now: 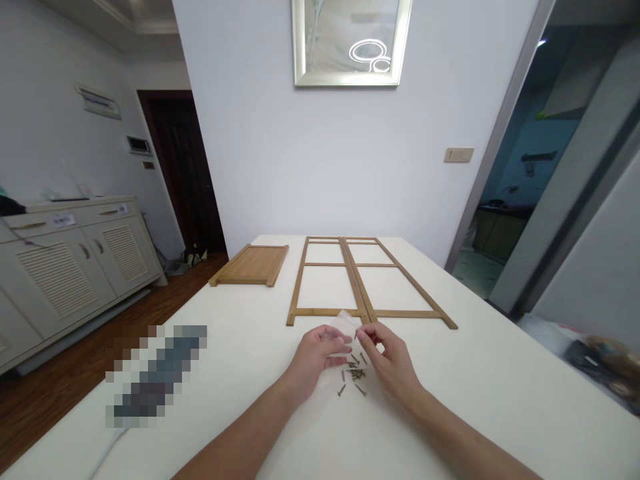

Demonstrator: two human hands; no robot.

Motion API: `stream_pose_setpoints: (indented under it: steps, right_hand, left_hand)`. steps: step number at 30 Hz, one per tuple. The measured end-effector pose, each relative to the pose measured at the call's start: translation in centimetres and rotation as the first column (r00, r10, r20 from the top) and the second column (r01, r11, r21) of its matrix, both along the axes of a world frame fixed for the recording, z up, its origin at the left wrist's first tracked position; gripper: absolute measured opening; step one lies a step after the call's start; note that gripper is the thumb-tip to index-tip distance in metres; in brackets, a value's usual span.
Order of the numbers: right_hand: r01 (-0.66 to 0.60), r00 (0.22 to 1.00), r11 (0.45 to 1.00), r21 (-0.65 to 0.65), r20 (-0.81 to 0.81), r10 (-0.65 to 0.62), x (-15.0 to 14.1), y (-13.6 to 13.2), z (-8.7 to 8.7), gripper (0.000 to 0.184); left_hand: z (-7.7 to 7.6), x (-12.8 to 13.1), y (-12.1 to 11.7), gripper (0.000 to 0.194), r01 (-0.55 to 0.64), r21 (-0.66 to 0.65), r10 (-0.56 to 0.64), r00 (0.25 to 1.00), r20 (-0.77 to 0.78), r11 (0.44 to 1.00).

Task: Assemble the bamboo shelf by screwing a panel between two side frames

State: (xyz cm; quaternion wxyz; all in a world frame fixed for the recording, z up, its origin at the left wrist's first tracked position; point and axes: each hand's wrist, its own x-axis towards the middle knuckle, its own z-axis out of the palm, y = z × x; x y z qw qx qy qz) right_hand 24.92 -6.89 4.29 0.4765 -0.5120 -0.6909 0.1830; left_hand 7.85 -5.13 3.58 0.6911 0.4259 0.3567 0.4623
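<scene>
A small clear plastic bag (346, 322) is at the fingertips of my left hand (316, 357), whose half-curled fingers are around its near side. Close beside it, my right hand (389, 357) pinches a small brownish screw (357, 335) between thumb and forefinger, right by the bag's edge. Just below both hands, several brass-coloured screws (358, 375) lie in a loose heap on the white table (240, 373). A few screws lie apart from the heap, and a thin bent metal piece (344, 375), perhaps a hex key, is at its left side.
Two wooden frames (325, 311) with crossbars lie side by side beyond my hands. A wooden slab-like panel (255, 263) rests at the back left. A pixelated dark object (160, 377) with a white cable is at the left. The wall (330, 167) borders the table's far edge.
</scene>
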Motion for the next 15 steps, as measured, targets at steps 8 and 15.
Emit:
stream_pose_setpoints:
  steps: [8,15]
  right_hand:
    - [-0.004,0.989,0.965,0.264,0.140,-0.034,0.5,0.5,-0.1,0.021]
    - [-0.055,0.985,0.964,0.259,0.170,0.010,0.5,0.2,-0.2,0.020]
  left_hand:
    - [-0.8,0.1,1.0,0.035,-0.181,0.389,0.281,0.934,-0.219,0.903]
    - [-1.1,0.2,1.0,0.040,-0.166,0.402,0.260,0.946,-0.192,0.900]
